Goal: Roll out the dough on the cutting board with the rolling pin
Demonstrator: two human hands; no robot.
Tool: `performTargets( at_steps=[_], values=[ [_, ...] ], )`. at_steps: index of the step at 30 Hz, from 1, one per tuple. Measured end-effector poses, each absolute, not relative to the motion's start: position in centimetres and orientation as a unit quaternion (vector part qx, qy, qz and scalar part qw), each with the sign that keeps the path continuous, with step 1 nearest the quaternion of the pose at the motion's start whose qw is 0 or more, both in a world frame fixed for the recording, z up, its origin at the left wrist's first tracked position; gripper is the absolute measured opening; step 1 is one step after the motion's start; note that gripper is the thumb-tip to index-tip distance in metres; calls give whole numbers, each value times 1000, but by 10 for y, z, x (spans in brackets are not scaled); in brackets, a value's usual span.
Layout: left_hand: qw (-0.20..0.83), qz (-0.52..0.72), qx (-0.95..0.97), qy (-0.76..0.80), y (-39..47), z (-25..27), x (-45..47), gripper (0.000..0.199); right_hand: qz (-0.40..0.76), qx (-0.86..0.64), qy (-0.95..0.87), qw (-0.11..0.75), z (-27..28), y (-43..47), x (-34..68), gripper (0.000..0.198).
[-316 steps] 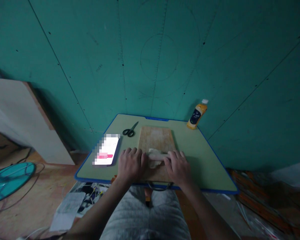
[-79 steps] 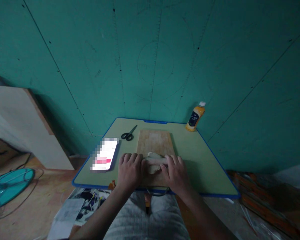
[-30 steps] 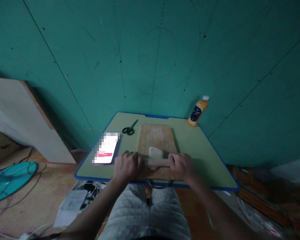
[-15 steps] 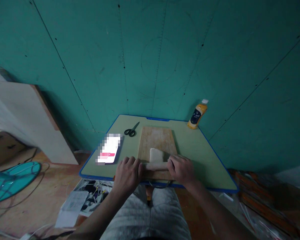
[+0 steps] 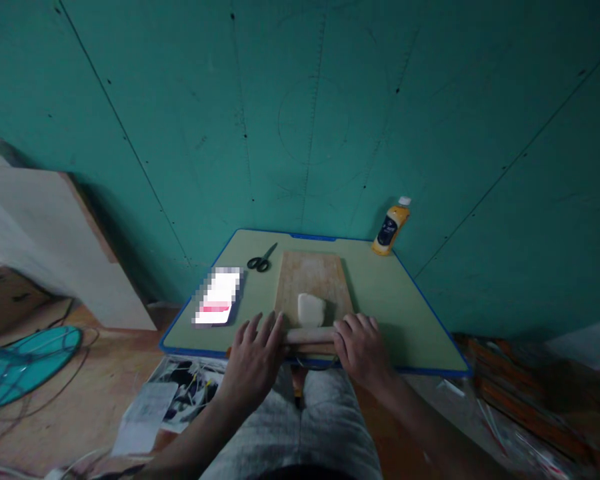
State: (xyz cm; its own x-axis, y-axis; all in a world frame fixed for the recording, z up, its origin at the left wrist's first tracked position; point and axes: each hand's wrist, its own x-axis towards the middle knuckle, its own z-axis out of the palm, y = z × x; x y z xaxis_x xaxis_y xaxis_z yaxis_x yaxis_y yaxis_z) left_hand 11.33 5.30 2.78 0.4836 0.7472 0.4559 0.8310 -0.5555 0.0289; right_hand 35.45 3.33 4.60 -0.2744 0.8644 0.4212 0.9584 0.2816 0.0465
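Observation:
A pale wooden rolling pin (image 5: pixel 310 335) lies crosswise over the near end of a wooden cutting board (image 5: pixel 313 269). My left hand (image 5: pixel 257 357) is closed over the pin's left end, with its fingers reaching loosely forward. Over the right end, my right hand (image 5: pixel 363 347) curls its fingers; both handles are hidden under the hands. A flat piece of white dough (image 5: pixel 311 311) rests on the board just beyond the pin, its near edge against or very close to it.
On the green table (image 5: pixel 400 320) are black-handled scissors (image 5: pixel 263 259), a lit phone (image 5: pixel 219 297) and an orange drink bottle (image 5: pixel 391 229) at the far right corner. A green wall (image 5: pixel 180 133) rises behind. Below left is a box of cables (image 5: pixel 190 390).
The rolling pin has come slightly toward me, off the dough, whose near part now shows. My fingers have loosened from fists to a more stretched position over the pin.

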Motion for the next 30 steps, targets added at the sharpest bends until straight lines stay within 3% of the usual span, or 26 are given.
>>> performTargets(
  at_steps=[7,13,21,30],
  values=[
    [45,-215,-850,-478,54,32,112,27,-127,-601,-763,202,42,30,351,24],
    [21,-256,-863,-436,85,57,116,25,-143,-608,-751,215,61,52,357,30],
    [-44,-252,-874,-412,151,88,129,21,-52,-725,-678,110,94,117,362,35],
    [-97,-103,-910,-389,176,104,131,23,37,-741,-668,57,87,134,366,35]
  ],
)
